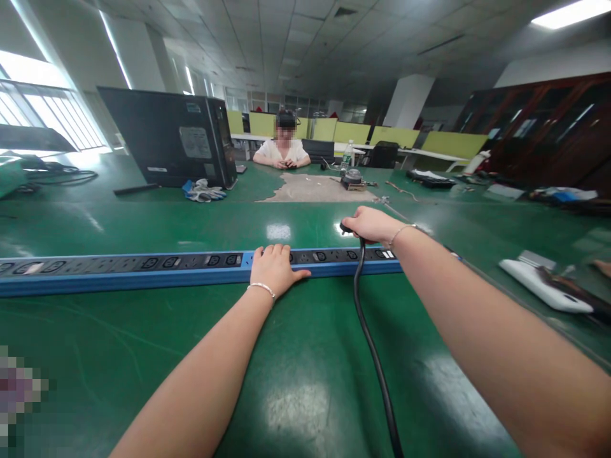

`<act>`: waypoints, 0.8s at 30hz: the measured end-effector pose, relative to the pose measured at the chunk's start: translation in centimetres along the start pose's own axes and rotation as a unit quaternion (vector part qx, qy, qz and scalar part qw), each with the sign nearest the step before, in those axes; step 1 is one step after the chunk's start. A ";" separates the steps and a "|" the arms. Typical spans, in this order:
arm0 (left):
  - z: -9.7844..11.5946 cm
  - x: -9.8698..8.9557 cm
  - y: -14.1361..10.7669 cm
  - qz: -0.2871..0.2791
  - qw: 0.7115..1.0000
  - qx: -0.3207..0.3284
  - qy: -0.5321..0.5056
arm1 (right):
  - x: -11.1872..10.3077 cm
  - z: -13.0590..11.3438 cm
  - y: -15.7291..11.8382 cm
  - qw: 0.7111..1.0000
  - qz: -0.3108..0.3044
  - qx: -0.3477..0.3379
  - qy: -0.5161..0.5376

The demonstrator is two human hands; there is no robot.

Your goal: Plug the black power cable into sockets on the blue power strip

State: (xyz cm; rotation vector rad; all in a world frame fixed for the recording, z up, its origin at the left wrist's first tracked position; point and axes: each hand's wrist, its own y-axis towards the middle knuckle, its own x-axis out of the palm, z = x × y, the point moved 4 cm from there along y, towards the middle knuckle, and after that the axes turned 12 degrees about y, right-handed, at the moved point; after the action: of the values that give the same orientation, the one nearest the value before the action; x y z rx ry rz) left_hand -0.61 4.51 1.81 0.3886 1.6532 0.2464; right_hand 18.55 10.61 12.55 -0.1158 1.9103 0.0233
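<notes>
Across the green counter (181,324) lies the blue power strip (143,280), left hand (273,270) pressing on it, right hand (372,224) gripping the black plug (345,227) above its far edge; that heavy cable (370,331), if it drags, could twist the plug askew.

Table (181,346) is surfaced in smooth, glossy green; light is mirrored in blurred patches, faint scratches seen. Bare patch (312,189) is left matt grey, ragged-edged. Power strip (143,280) is cased in smooth blue, metal or plastic not confirmed; sockets (170,262) are moulded in dark plastic. Cable (370,327) is sheathed in smooth black, low sheen. Computer case (165,137) is finished in dark satin. Gloves (204,191) are made of crumpled, matt cloth. Bottle (348,155) is formed in clear plastic. Cabinets (529,121) are faced in dark, polished wood and glass.
</notes>
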 end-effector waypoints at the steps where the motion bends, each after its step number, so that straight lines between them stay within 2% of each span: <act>1: 0.0 0.0 0.0 -0.002 1.000 0.000 0.000 | -0.1 1.7 -0.3 1.000 0.014 0.022 0.003; 5: 0.0 0.1 0.1 -0.009 1.000 -0.002 0.001 | 1.4 7.6 -1.5 0.996 0.010 0.060 0.068; 8: 0.0 0.2 0.1 -0.009 1.000 -0.002 0.004 | 2.4 9.9 -1.8 0.994 0.010 0.079 0.077; 15: -0.1 0.2 0.1 -0.009 1.000 0.000 0.008 | 2.8 9.1 -0.9 0.996 0.053 0.067 -0.013; 24: -0.1 0.3 0.0 -0.010 1.000 -0.003 0.005 | 3.4 7.5 -0.5 0.996 -0.004 0.055 -0.067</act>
State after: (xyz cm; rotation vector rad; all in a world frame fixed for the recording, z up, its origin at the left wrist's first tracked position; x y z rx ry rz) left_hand -0.76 4.68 1.56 0.3666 1.6652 0.2387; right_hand 24.48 10.38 6.85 -0.0462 1.7728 -0.0773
